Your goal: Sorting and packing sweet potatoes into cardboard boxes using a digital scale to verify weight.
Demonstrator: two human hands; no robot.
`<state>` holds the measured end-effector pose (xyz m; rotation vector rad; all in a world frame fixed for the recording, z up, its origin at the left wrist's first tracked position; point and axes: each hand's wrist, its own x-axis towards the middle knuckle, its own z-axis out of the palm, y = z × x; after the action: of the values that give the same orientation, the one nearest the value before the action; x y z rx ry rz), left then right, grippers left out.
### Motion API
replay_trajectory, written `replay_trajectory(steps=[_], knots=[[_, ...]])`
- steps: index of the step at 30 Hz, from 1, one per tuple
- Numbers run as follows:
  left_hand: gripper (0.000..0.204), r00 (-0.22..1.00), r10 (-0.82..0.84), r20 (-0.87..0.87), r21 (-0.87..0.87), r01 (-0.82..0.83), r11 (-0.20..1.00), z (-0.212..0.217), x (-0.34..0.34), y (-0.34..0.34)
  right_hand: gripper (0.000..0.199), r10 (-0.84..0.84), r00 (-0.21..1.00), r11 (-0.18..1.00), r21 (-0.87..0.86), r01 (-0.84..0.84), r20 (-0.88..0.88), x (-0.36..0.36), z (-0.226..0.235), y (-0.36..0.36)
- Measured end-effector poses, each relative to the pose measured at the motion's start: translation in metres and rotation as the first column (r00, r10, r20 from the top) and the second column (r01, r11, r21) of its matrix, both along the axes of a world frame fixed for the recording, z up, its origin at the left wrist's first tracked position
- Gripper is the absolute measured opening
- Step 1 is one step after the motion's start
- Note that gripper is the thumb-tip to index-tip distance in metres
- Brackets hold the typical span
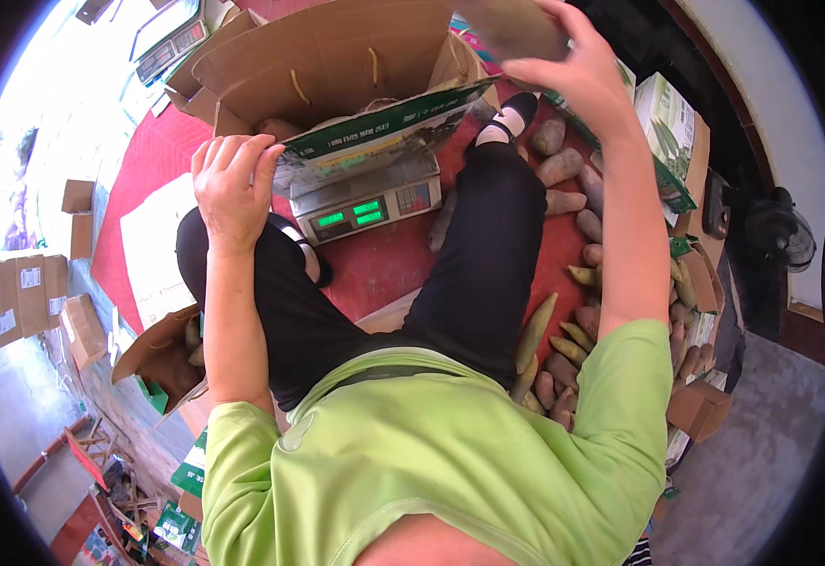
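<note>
Lime shirt [431,453], lettered carton [379,132]

Lit green digits [367,208] on scale [391,205]; pale characters [370,130] on carton [290,57]; labels [31,277] on brown boxes [3,291].

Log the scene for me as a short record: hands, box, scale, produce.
left hand: holding the near rim of the open cardboard box at its left
right hand: raised, holding a blurred brownish tuber
scale: under the box, green digits lit
floor produce: brown tubers and green ears by the right leg
</note>
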<state>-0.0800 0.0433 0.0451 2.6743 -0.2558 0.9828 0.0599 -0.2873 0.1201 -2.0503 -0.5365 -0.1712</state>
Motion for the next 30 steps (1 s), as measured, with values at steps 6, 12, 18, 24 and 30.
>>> replay_trajectory(steps=[6,12,18,24,30], knots=[[0.013,1.0,-0.002,-0.01,-0.02,0.001,1.0,0.0,0.0,0.001,0.07,0.239,0.967,0.92,-0.339,-0.196,0.088,0.03,-0.014,0.081],[0.013,0.999,-0.005,-0.037,-0.027,0.004,1.0,-0.001,0.001,0.004,0.051,0.191,0.974,0.952,-0.264,-0.155,0.118,0.041,-0.054,0.089],[0.014,0.999,0.023,-0.046,-0.022,-0.024,0.999,0.0,0.001,0.002,0.038,-0.019,0.997,0.995,0.099,0.027,-0.08,0.045,-0.086,0.047],[0.014,1.0,0.019,-0.014,-0.018,-0.02,1.0,-0.003,0.002,0.002,0.031,-0.014,0.865,0.858,0.438,0.268,-0.502,0.032,-0.118,0.027],[0.015,0.994,0.112,0.008,-0.149,-0.109,0.983,-0.006,-0.002,0.008,0.027,-0.089,0.881,0.829,0.455,0.324,-0.465,0.03,-0.117,0.014]])
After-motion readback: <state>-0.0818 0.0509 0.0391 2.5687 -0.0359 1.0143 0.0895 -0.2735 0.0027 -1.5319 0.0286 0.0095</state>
